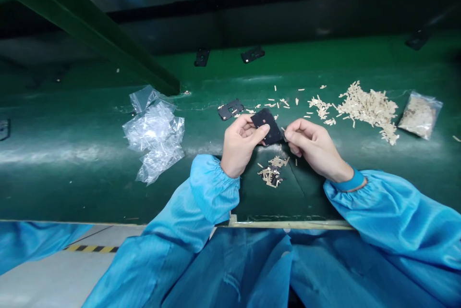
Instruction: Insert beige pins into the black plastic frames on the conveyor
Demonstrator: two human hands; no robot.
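My left hand (242, 143) is closed on a flat black plastic part (269, 125) with small holes, thumb on its upper face. At the part's right edge, my right hand (312, 144) pinches with thumb and forefinger; a tiny strip (283, 130) shows near those fingertips, too small to tell whether it is held. Below both hands lies a small pile of beige and black bits (272, 172) on the green work surface. Just beyond my left hand rests another black plastic part (231, 109) with cutouts.
Clear plastic bags (154, 130) are heaped on the left. To the right spreads a pile of small beige strips (369, 106), beside a filled clear bag (420, 115). More black parts (253, 54) lie at the back. A green post (108, 39) slants in from the upper left.
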